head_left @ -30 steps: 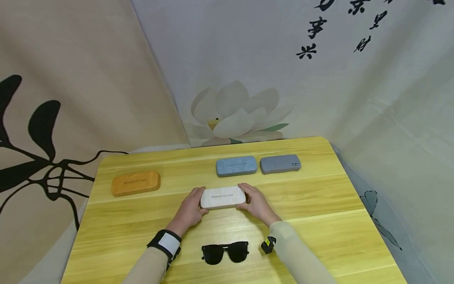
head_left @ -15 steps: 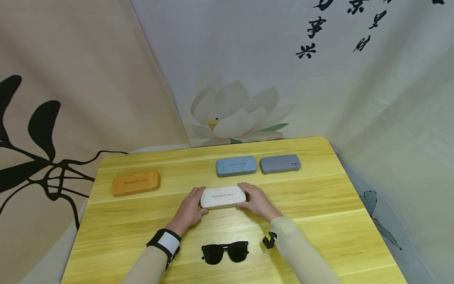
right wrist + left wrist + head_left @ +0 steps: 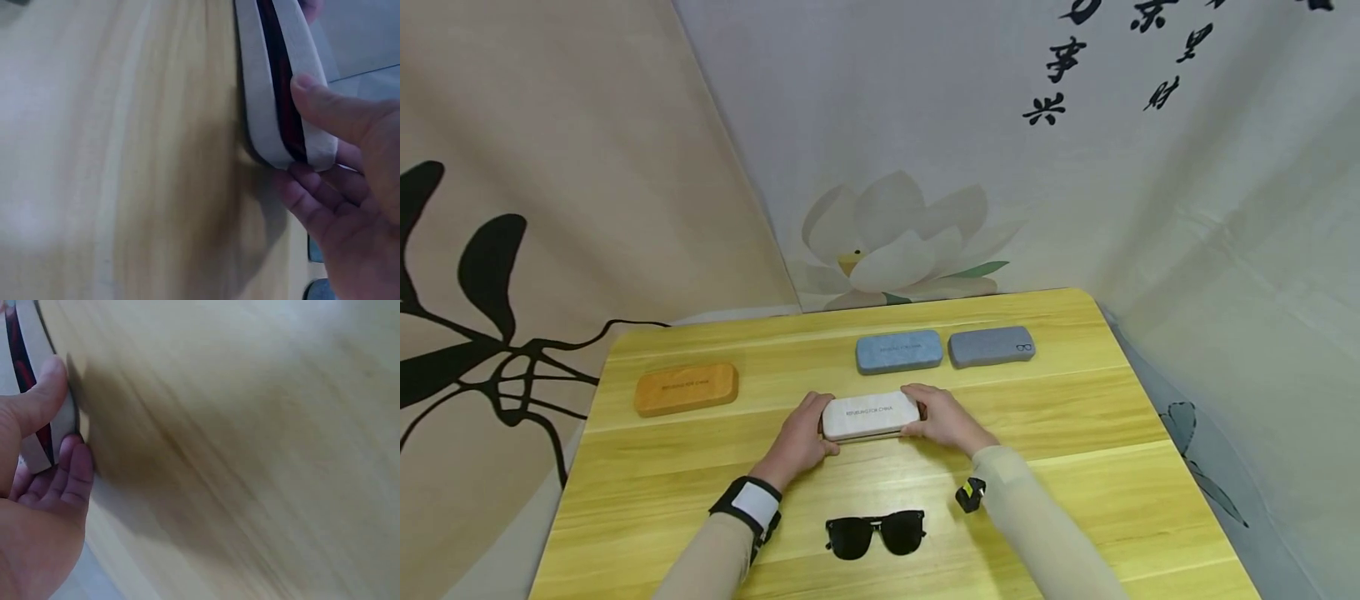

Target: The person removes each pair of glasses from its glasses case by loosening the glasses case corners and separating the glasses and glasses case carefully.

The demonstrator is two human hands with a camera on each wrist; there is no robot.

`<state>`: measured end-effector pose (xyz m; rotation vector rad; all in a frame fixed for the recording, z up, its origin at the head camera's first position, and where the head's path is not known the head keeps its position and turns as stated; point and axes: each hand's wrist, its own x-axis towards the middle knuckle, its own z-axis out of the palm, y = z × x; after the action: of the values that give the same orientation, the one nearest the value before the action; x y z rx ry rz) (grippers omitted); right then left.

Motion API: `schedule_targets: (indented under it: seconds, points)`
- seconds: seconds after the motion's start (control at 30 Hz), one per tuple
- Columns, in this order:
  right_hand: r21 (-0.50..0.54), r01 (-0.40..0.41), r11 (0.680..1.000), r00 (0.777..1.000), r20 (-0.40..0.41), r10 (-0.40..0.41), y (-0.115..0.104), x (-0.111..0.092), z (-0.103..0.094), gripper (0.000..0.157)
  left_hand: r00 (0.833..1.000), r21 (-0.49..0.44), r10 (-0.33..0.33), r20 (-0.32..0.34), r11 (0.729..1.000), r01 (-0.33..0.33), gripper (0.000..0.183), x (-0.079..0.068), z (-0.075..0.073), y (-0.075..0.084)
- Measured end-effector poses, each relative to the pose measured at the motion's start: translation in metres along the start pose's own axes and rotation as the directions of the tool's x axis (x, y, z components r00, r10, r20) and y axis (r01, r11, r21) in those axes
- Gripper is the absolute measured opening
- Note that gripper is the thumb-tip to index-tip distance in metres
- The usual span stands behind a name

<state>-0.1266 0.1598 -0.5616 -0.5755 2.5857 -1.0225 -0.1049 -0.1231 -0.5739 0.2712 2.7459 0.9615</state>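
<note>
A white glasses case point(image 3: 871, 408) with printed lettering lies across the middle of the table, held at both ends. My left hand point(image 3: 799, 442) grips its left end, and my right hand point(image 3: 951, 423) grips its right end. Up close in the left wrist view, the case point(image 3: 39, 337) shows a dark red gap between lid and base, with the thumb beside the gap. A similar slit runs along the case point(image 3: 253, 75) in the right wrist view, where the thumb lies on one half. Black sunglasses point(image 3: 852, 538) rest nearer the person, between the forearms.
An orange case point(image 3: 687, 389) lies at the far left of the wooden table point(image 3: 1075, 500). Toward the back, a blue case point(image 3: 899, 352) sits beside a grey one point(image 3: 992, 347). Printed cloth point(image 3: 925, 100) hangs behind the table.
The lid of the white case has lifted slightly, and a thin gap now shows along its front edge. Both hands keep their hold at the ends.
</note>
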Motion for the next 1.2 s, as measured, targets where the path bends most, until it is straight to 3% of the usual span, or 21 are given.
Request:
schedule_targets:
  seconds: [0.23,0.73,1.2]
  points:
    - [0.004,-0.012,1.0,0.997,0.075,0.012,-0.002,0.006,-0.009,0.078,1.0,0.002,-0.003,0.006,1.0,0.003,0.082,0.004,-0.002,0.001]
    - [0.136,-0.082,0.987,0.975,0.214,0.051,-0.003,0.017,-0.027,0.071,0.999,-0.005,-0.034,0.014,0.999,0.035,0.088,0.007,-0.002,0.004]
    - [0.077,-0.103,0.992,0.947,0.313,0.075,-0.005,0.029,-0.042,0.068,0.999,-0.034,-0.041,0.007,0.999,0.041,0.096,0.007,-0.002,0.004]
